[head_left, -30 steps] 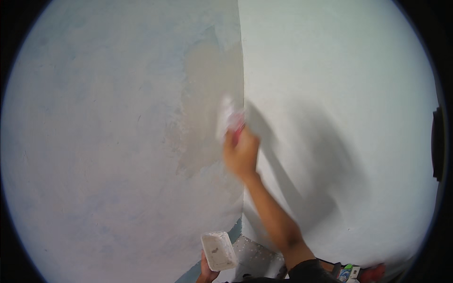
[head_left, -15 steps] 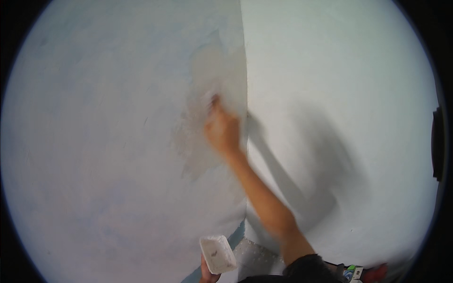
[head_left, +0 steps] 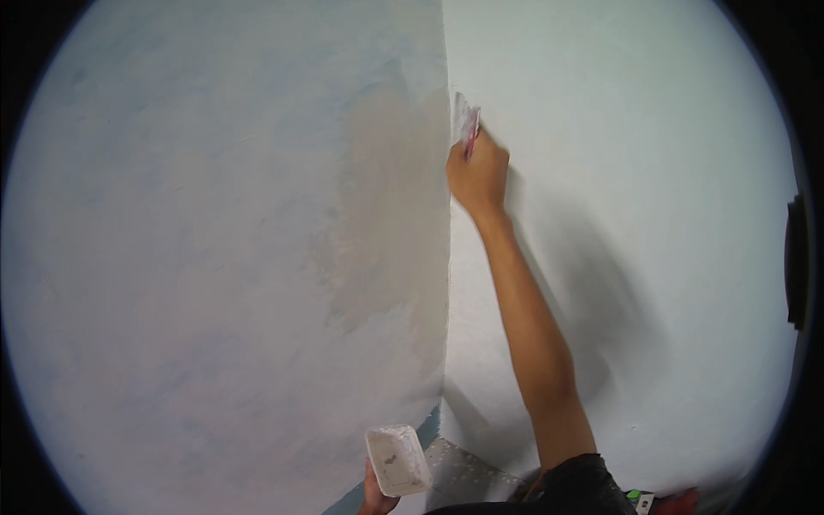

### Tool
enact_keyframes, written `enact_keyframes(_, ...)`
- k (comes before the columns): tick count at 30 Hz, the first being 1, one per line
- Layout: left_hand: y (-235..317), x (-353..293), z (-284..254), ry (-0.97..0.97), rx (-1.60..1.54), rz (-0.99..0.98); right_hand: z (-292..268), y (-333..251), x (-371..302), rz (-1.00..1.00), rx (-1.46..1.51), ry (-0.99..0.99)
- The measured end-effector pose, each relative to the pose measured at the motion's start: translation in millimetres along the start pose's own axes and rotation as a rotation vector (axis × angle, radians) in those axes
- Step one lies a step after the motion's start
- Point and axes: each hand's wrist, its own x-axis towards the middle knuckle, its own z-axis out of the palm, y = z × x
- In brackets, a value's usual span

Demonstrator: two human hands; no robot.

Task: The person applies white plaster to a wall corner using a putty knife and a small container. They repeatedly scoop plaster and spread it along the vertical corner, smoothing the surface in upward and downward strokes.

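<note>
- Gripping firmly up there, your right hand has its fingers wrapped around a red-handled tool, whose pale head points upward.
- That tool sits just right of the corner line, in front of the white right wall; you can't tell from this angle whether its head touches the surface.
- Down low, your left hand has its grip closed on a white tub, fingers along its left side and lower edge.
- Your tub tilts its open top into view, showing a small dark smear inside and whitish residue at the upper end.
- Across on your left wall, mottled pale grey and blue, a beige-grey patch with ragged edges runs up against the corner.
- Your right arm stretches up from a black sleeve, throwing a soft shadow to its right.
- Below you, a blue-green strip edges the left wall, beside a grey floor speckled white.
- Bottom right, a blurred red object shows near your sleeve.
</note>
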Motion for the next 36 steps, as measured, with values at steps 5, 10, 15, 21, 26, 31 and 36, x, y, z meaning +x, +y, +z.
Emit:
enact_keyframes(5,-8,3,9,0.015,0.011,-0.008,27,38,23,0.082,-0.110,-0.098)
enact_keyframes(10,-20,13,-9,0.018,0.011,0.038,55,-12,-24,-0.015,-0.114,-0.233)
enact_keyframes(15,-41,51,-44,-0.043,0.027,-0.012,42,-137,-184,-0.400,0.383,-0.198)
enact_keyframes(21,-53,53,-49,0.018,0.084,0.020,-4,-74,-125,-0.266,0.525,-0.132)
enact_keyframes(26,-59,48,-36,0.049,0.045,0.029,4,40,-21,-0.003,0.114,-0.079)
enact_keyframes(31,-62,58,-29,0.027,0.066,0.035,29,81,23,-0.005,-0.073,-0.102)
enact_keyframes(36,-67,53,-28,0.042,0.073,0.070,42,-13,-19,-0.298,0.070,-0.184)
